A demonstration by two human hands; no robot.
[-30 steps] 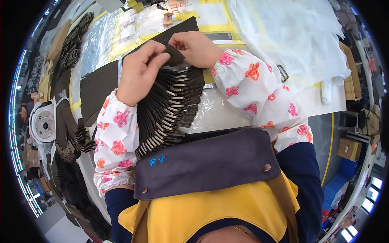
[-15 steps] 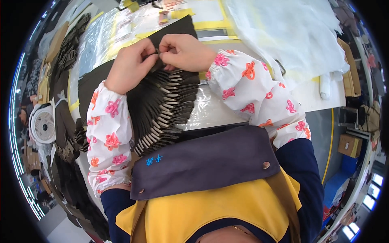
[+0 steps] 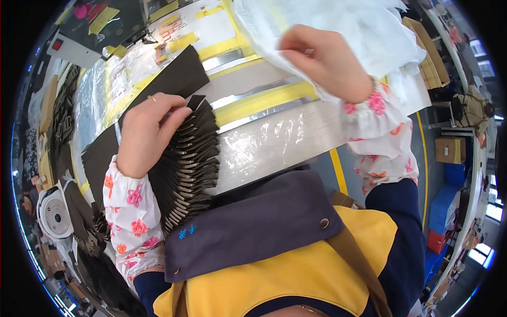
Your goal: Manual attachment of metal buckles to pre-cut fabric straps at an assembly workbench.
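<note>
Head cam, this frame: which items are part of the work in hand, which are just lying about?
In hand:
- left hand resting on the fanned stack of dark flat pieces
- right hand at the white translucent sheeting
- large dark sheet under the stack

Lying about:
- small white fan
- cardboard boxes
- plastic-covered tabletop

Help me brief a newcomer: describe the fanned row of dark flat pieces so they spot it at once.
On the plastic-covered table, look under the left hand. The fanned row of dark flat pieces runs from its fingertips toward the purple apron. Unlike the flat dark sheet beyond, its overlapping pieces show pale edges.
</note>
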